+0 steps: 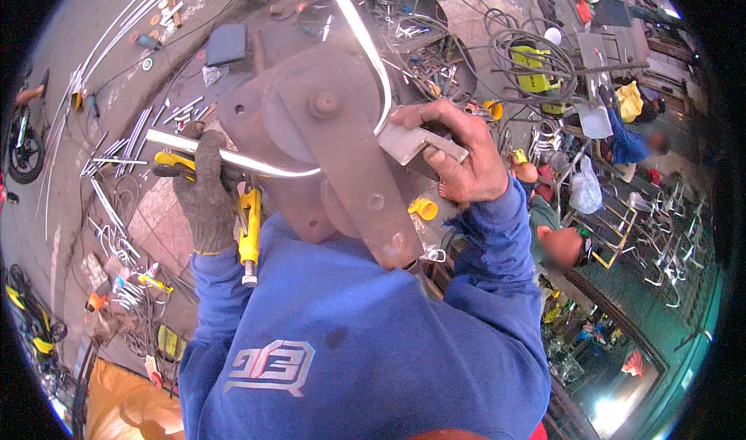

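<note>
A flat steel tube bender [350,168] with a round pivot pin stands in front of my chest. Around its wheel curves a shiny metal tube [361,40], bent so that one end points away and the other lies to the left. My left hand [206,191], in a grey work glove, is closed around yellow-handled locking pliers [249,230] beside the tube's left end; the glove partly hides their jaws. My bare right hand [474,149] grips a grey angled metal piece [402,143] between thumb and fingers, against the bender by the tube's bend.
Cut tubes [128,145] lie scattered on the floor at left. Farther off are a basin of metal parts [435,59], coiled cable [528,55] and a green-yellow machine [532,71]. Two people [559,246] [633,141] are at right, near bent metal rods [676,246]. A motorcycle wheel [27,153] stands far left.
</note>
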Demonstrator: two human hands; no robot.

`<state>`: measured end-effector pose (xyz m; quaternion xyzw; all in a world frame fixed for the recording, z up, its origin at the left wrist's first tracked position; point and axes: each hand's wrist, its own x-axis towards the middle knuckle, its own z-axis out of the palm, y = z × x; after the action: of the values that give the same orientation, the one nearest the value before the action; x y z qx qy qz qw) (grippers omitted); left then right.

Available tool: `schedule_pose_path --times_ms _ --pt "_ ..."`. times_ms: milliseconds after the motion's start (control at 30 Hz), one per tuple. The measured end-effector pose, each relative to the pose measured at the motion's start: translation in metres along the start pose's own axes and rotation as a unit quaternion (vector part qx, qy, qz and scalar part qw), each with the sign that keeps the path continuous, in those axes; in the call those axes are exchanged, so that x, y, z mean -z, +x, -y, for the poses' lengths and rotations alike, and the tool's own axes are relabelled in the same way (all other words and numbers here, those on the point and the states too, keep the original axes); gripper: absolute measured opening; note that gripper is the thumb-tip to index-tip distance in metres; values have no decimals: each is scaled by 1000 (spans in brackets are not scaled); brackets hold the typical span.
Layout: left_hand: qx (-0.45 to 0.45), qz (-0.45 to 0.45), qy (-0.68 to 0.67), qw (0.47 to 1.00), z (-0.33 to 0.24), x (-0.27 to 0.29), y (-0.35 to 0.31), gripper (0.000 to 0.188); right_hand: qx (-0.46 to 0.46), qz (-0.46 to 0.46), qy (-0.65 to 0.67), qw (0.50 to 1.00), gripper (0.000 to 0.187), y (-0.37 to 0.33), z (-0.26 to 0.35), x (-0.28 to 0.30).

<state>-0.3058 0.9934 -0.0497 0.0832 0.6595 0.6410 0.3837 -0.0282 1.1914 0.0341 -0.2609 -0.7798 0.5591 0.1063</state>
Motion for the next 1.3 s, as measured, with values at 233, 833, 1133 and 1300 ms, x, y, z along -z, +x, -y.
schedule_pose_path --times_ms 233,833,1133,1300 --pt "-83 -18 -1 996 8 -3 -5 35 75 -158 -69 982 27 -6 -3 -23" --pt "-226 97 246 938 13 24 19 31 42 -105 -152 982 22 -7 -3 3" --pt "-24 13 -78 997 9 5 19 29 91 -142 1 986 39 -2 -14 -10" --pt "-67 -28 42 996 8 -1 24 28 63 -142 57 986 89 -4 -7 -10"
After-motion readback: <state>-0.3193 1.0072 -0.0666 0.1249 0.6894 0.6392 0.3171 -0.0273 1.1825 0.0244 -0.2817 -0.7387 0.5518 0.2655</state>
